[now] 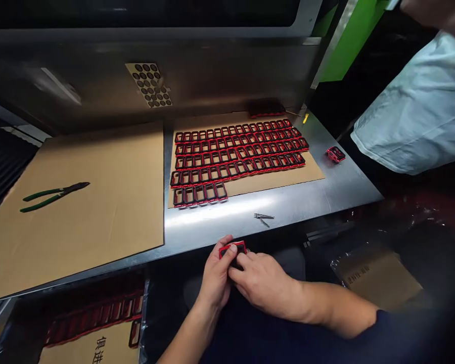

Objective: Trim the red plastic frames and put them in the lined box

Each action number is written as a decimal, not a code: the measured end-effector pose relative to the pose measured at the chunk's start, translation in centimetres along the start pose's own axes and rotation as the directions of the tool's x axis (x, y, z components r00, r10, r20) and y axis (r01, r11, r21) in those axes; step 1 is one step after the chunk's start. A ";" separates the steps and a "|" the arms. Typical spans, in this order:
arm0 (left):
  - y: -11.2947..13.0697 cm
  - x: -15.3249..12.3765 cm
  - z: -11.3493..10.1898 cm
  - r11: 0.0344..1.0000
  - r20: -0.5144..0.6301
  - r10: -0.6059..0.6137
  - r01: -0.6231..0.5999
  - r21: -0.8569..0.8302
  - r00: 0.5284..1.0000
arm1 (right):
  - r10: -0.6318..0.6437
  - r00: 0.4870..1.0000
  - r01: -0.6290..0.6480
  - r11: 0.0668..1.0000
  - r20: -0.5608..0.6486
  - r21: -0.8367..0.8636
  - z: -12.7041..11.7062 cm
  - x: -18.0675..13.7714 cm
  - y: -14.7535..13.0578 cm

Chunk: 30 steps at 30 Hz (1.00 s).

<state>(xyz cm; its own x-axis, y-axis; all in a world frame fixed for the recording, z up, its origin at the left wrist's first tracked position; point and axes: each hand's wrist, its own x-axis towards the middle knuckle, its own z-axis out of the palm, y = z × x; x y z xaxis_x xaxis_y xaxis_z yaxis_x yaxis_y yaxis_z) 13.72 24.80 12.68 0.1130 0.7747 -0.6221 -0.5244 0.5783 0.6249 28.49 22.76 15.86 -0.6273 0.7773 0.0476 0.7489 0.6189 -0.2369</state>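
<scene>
Both my hands meet just below the front edge of the metal table [326, 197]. My left hand [216, 278] and my right hand [263, 283] are both closed around one small red-and-black rectangular frame [233, 249], pinched between thumbs and fingers. On a cardboard sheet [311, 174] ahead lie several rows of the same red frames [238, 154], side by side. The front row [199, 194] is short and fills only the left end.
Green-handled pliers [53, 194] lie on a larger cardboard sheet [109, 212] at left. A small metal tool [263, 217] rests near the table edge. A loose red frame [335, 153] sits at right. A box with more frames [94, 316] stands below left. Another person's pale sleeve [413, 111] is at upper right.
</scene>
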 end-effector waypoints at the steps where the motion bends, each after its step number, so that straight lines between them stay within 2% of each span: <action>1: -0.1 0.2 0.3 0.999 -0.026 -0.026 0.026 -0.018 0.999 | -0.018 0.999 0.018 1.000 -0.047 -0.004 0.5 -0.2 -0.5; 6: 0.0 0.2 0.0 0.993 -0.038 -0.094 0.091 -0.073 0.995 | -0.055 0.971 0.050 0.998 -0.234 -0.024 0.8 -0.3 0.2; 8: 0.1 -0.1 -0.1 0.991 -0.008 -0.084 0.083 -0.103 0.996 | -0.079 0.947 0.096 0.995 -0.312 0.040 0.5 -0.6 0.8; 11: 0.2 -0.6 -0.1 0.992 0.095 -0.046 0.056 -0.114 0.994 | -0.028 0.901 0.118 0.976 -0.433 0.182 0.2 -1.1 1.4; 14: 0.1 -0.8 0.2 0.991 0.175 -0.034 0.056 -0.122 0.984 | -0.038 0.900 0.147 0.964 -0.433 0.220 0.1 -1.3 1.8; 19: -0.4 -0.4 -0.1 0.989 0.183 -0.096 0.114 -0.092 0.978 | -0.119 0.936 0.177 0.973 -0.332 0.150 -0.4 -1.2 2.1; 22: -0.5 -0.3 -0.3 0.985 0.189 -0.119 0.140 -0.101 0.975 | -0.156 0.945 0.226 0.947 -0.288 0.229 -0.4 -1.5 2.3; 24: -0.4 -0.4 -0.4 0.984 0.191 -0.106 0.131 -0.120 0.976 | -0.063 0.939 0.187 0.919 -0.338 0.348 -0.2 -1.8 2.4; 26: -0.4 -0.6 -0.4 0.980 0.218 -0.100 0.134 -0.149 0.971 | 0.144 0.934 0.077 0.812 -0.327 0.579 0.3 -2.0 2.5; 27: -0.4 -0.7 -0.3 0.976 0.236 -0.100 0.142 -0.166 0.967 | 0.236 0.935 0.025 0.701 -0.265 0.713 0.6 -2.0 2.5; 29: -0.6 -1.0 -0.2 0.971 0.266 -0.103 0.154 -0.182 0.959 | 0.308 0.945 -0.040 0.445 -0.111 0.895 1.3 -2.0 2.4; 30: -0.7 -1.0 -0.1 0.972 0.269 -0.103 0.155 -0.178 0.957 | 0.308 0.949 -0.050 0.351 -0.064 0.935 1.7 -1.9 2.3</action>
<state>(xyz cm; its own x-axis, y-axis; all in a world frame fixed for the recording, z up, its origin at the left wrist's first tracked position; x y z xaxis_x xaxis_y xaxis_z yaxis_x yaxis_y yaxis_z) 13.88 23.57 12.83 0.3898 0.7508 -0.5333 -0.6421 0.6367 0.4270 31.01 22.51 13.62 -0.3514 0.9356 0.0348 0.0952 0.0727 -0.9928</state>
